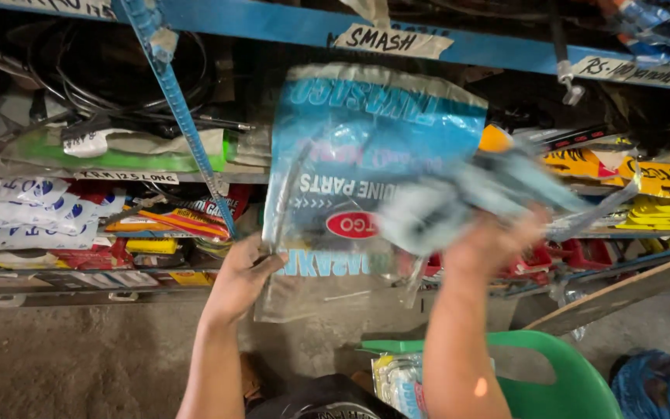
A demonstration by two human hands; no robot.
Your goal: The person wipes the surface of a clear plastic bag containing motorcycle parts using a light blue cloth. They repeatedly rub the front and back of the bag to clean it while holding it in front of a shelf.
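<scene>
1. Here, the left hand (240, 278) is closed on the lower left edge of a big blue and clear plastic packet (350, 178). The packet stands up tall above the fingers.
2. Left of that hand, shelves (118, 174) hold red, white and yellow packs. Black cables (118, 70) lie higher up.
3. The right hand (490, 244) is closed around a bunch of blurry blue-grey packets (459, 198). They fan out above and beside the fist, and cover part of the big packet.
4. Right of this hand sit yellow packs (661, 182).
5. Below the right arm is a green plastic chair (575, 380).
</scene>
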